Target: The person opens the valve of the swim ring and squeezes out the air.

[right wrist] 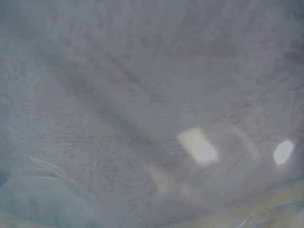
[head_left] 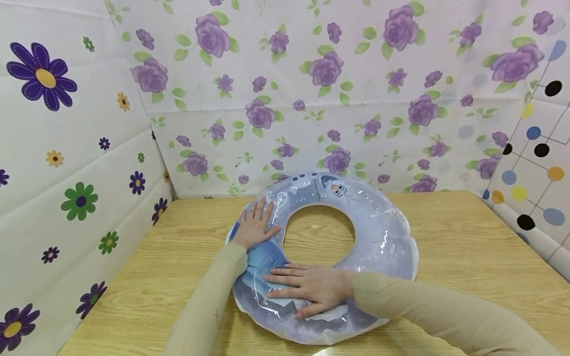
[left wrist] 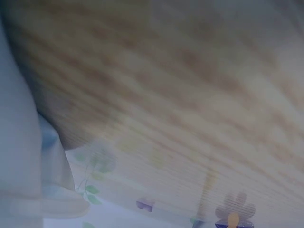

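An inflated swim ring (head_left: 387, 227), pale blue and lilac with a snowman face printed at its far side, lies flat on the wooden table. My left hand (head_left: 255, 225) rests on the ring's left side with fingers straight and spread. Across the near part of the ring my right hand (head_left: 313, 287) lies palm down, its fingers extended to the left. The left wrist view is mostly blurred wood grain, with a pale edge of the ring (left wrist: 61, 199) low on the left. Shiny ring plastic (right wrist: 142, 95) fills the right wrist view, where no fingers show.
Bare wood of the table (head_left: 450, 247) surrounds the ring and shows through its hole. Behind stands a purple-rose cloth backdrop (head_left: 294, 143). A flower-print cloth (head_left: 26, 198) borders the left, and a dotted cloth (head_left: 534, 173) borders the right.
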{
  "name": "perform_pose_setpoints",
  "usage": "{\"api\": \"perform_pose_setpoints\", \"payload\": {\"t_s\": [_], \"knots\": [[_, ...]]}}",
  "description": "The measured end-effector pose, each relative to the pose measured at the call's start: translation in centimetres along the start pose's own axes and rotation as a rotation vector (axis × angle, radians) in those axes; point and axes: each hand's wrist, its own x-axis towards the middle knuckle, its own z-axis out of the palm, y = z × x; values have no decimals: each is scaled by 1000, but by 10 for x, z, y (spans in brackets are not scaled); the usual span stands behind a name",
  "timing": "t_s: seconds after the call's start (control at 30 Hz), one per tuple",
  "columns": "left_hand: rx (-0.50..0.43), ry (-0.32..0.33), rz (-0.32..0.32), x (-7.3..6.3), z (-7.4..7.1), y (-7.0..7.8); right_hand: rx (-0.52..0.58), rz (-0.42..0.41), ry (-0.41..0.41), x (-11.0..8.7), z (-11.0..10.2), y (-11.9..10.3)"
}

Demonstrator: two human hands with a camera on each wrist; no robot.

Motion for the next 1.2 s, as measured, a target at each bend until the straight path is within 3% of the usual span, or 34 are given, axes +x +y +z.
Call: {"api": "perform_pose_setpoints", "payload": {"t_s": [0.53, 0.8, 1.2], "knots": [[-21, -9, -8, -2, 4, -1, 19, 0, -5, 1, 3, 0], [-20, -75, -22, -3, 2, 0, 24, 2, 1, 0, 1, -1], [-2, -93, -21, 0, -3, 4, 2, 8, 1, 0, 2, -1]]}}
